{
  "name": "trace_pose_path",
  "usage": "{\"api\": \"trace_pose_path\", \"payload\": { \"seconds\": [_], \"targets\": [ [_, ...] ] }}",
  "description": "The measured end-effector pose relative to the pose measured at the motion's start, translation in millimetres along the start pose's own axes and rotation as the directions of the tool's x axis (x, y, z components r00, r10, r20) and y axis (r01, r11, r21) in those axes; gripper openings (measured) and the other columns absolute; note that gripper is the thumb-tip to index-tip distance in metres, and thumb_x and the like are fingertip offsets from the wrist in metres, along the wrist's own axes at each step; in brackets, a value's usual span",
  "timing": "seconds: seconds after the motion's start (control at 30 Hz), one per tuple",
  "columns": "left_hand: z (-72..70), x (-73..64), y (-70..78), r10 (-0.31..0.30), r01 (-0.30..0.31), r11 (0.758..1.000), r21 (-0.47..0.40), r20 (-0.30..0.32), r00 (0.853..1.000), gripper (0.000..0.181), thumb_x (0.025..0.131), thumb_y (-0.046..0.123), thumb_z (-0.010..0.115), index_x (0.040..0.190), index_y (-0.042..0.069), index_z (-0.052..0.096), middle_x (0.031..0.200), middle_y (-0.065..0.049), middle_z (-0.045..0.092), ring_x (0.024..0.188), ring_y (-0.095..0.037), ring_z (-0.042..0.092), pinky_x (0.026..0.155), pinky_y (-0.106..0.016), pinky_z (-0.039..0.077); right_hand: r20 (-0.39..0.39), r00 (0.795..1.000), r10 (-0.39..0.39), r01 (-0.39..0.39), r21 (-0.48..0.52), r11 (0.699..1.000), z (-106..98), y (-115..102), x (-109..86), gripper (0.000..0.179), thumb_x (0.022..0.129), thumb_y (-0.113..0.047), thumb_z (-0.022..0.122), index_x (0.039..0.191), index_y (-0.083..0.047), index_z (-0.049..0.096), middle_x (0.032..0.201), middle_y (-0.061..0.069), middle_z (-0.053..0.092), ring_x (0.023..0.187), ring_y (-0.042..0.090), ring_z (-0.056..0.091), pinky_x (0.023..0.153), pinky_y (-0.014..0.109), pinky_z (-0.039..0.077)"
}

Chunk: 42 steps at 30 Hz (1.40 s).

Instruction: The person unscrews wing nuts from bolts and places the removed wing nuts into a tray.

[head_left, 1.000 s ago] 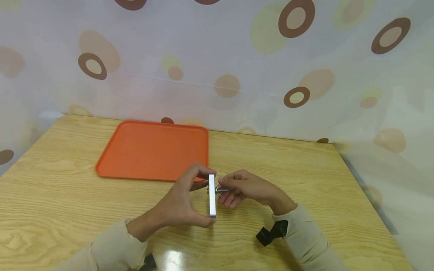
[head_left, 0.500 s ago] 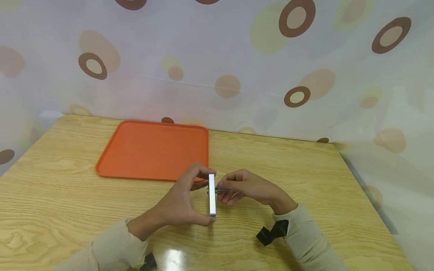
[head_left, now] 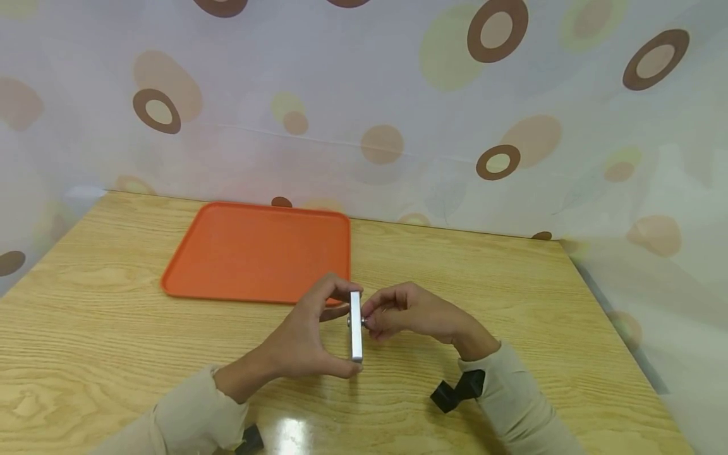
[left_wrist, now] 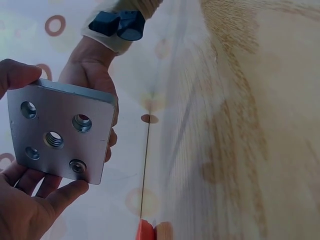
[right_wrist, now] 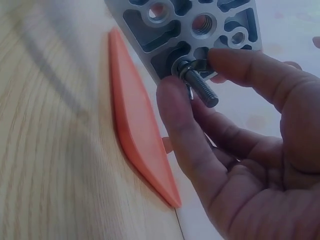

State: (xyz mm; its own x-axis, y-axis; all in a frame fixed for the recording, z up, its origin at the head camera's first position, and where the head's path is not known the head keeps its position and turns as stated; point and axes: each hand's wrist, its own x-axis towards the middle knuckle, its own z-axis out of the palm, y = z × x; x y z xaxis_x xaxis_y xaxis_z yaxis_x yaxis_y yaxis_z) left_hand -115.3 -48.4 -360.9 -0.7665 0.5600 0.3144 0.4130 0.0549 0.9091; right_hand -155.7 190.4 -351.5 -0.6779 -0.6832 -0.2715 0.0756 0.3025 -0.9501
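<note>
A square silver metal plate (left_wrist: 55, 110) with several holes stands on edge above the table. My left hand (head_left: 298, 338) grips it by opposite edges, thumb below and fingers above in the head view. A bolt (right_wrist: 204, 91) runs through one corner hole, its round socket head (left_wrist: 77, 166) showing on the smooth face. On the ribbed face, a wing nut (right_wrist: 201, 65) sits on the bolt's thread close to the plate, with the threaded end sticking out past it. Thumb and index finger of my right hand (head_left: 423, 319) pinch the wing nut's wings.
An orange tray (head_left: 256, 253) lies flat at the back left of the wooden table (head_left: 483, 278), just behind my left hand. A patterned cloth (head_left: 341, 95) hangs along the table's back edge and right side.
My right fingers have closed in on the wing nut and shifted around it. In the head view they now cover the bolt end that showed before. My left hand and the plate stay put.
</note>
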Motion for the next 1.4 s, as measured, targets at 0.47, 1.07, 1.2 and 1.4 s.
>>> {"api": "trace_pose_path", "payload": {
  "seconds": [0.47,1.07,1.2,1.4],
  "targets": [
    [-0.8,0.9,2.0,-0.025,0.025,1.000,-0.013,-0.004,1.000,0.079,0.059,0.003,0.085,0.128,0.008,0.046,0.132,-0.011,0.051,0.124,-0.026,0.051,0.111,-0.041,0.051,-0.018,0.998,-0.053,0.054,0.042,0.998,4,-3,1.8,0.034,0.088,0.000,0.069,0.117,0.011,0.054,0.100,0.000,0.065,0.085,0.009,0.068,0.079,0.023,0.062],
    [-1.5,1.2,5.3,-0.007,0.007,1.000,-0.013,-0.004,1.000,0.079,0.059,0.004,0.086,0.128,0.012,0.047,0.129,-0.010,0.051,0.123,-0.030,0.051,0.112,-0.043,0.051,-0.037,0.994,0.101,-0.096,0.124,0.988,-5,2,2.6,0.030,0.107,-0.025,0.042,0.117,-0.003,0.057,0.100,0.001,0.068,0.087,0.016,0.071,0.080,0.033,0.065],
    [-1.5,1.1,6.6,-0.008,0.008,1.000,-0.010,-0.005,1.000,0.079,0.060,0.004,0.086,0.127,0.012,0.047,0.129,-0.007,0.051,0.122,-0.025,0.051,0.111,-0.043,0.051,-0.008,0.991,0.135,-0.132,0.151,0.980,-3,3,5.0,0.033,0.107,-0.028,0.039,0.109,-0.005,0.062,0.091,0.001,0.072,0.076,0.011,0.071,0.072,0.029,0.065],
    [-1.3,1.5,7.1,-0.015,0.015,1.000,-0.019,-0.002,1.000,0.078,0.059,0.004,0.086,0.127,0.012,0.047,0.129,-0.008,0.051,0.123,-0.030,0.052,0.110,-0.041,0.052,0.029,0.994,0.103,-0.106,0.153,0.983,0,0,3.8,0.024,0.106,-0.025,0.045,0.108,-0.008,0.061,0.091,0.003,0.072,0.073,0.011,0.071,0.068,0.027,0.064]
  ]
}}
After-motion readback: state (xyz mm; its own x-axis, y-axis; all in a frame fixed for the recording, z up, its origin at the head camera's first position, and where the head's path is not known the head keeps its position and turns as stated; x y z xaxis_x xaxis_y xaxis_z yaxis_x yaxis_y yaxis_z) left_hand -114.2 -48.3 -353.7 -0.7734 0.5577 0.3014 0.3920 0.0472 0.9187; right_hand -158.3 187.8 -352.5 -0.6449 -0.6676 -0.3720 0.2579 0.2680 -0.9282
